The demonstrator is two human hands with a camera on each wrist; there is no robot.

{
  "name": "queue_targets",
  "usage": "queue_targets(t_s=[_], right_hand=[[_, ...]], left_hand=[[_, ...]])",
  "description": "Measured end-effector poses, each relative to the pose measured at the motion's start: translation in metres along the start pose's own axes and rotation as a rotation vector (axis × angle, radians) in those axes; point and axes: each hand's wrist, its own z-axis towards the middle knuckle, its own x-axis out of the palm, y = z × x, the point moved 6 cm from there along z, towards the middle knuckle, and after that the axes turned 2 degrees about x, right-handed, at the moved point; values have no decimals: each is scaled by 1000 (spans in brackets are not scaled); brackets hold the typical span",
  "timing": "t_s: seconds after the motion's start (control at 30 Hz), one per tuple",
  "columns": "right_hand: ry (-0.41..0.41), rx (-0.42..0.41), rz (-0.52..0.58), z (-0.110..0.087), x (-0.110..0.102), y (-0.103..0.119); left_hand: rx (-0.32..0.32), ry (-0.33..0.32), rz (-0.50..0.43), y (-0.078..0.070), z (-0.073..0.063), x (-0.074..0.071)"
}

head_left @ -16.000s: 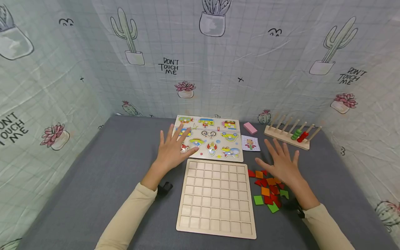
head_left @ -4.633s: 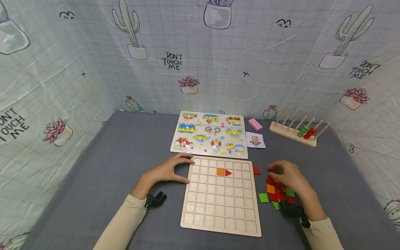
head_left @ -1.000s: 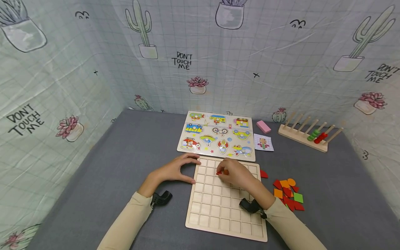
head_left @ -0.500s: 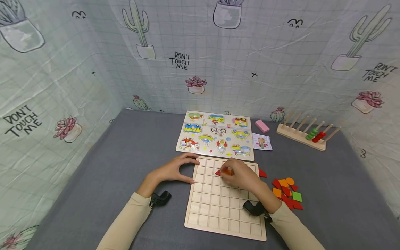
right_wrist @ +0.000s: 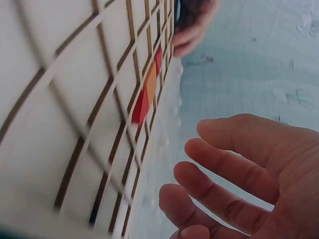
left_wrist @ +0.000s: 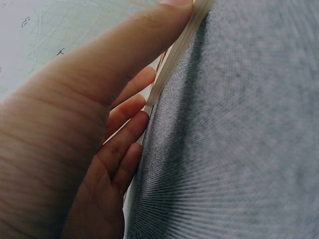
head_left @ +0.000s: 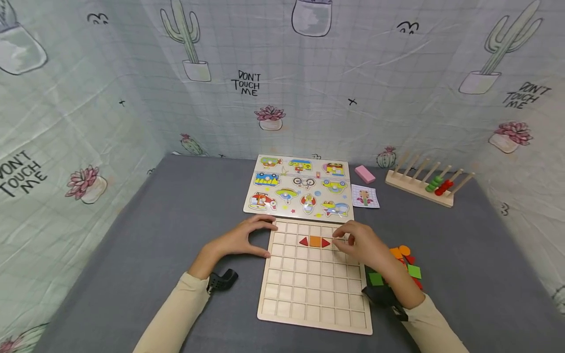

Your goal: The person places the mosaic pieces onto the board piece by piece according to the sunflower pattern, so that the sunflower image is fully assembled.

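A wooden grid board (head_left: pixel 313 294) lies flat on the grey cloth. In its second row from the far edge, an orange square (head_left: pixel 315 241) sits between a left red triangle (head_left: pixel 303 241) and a right red triangle (head_left: pixel 325 243), whose points face outward. My left hand (head_left: pixel 240 240) touches the board's left edge near the far corner, with thumb and fingers spread apart. Over the board's far right part is my right hand (head_left: pixel 364 245), holding nothing. The right wrist view shows that hand's fingers (right_wrist: pixel 224 164) loosely bent, apart from the pieces.
Loose green, orange and red pieces (head_left: pixel 414 271) lie right of the board, partly hidden by the right forearm. Beyond the board is a vehicle picture puzzle (head_left: pixel 304 196). A pattern card (head_left: pixel 365 196), a pink eraser-like block (head_left: pixel 365 174) and a peg rack with beads (head_left: pixel 419 189) stand farther right.
A second red triangle now lies left of the orange square. My right hand has let go and moved right, uncovering the three pieces. The left hand stays at the board's edge.
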Motion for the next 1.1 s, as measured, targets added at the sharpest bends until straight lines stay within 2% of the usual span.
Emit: queue_targets(t_s=[0.2, 0.7, 1.1], right_hand=[[-69, 5, -10, -15, -14, -17], [-122, 157, -50, -49, -47, -61], [-85, 230, -36, -66, -65, -94]], left_hand=[[3, -10, 6, 3, 0, -1], [14, -5, 3, 2, 2, 0], [24, 1, -6, 3, 1, 1]])
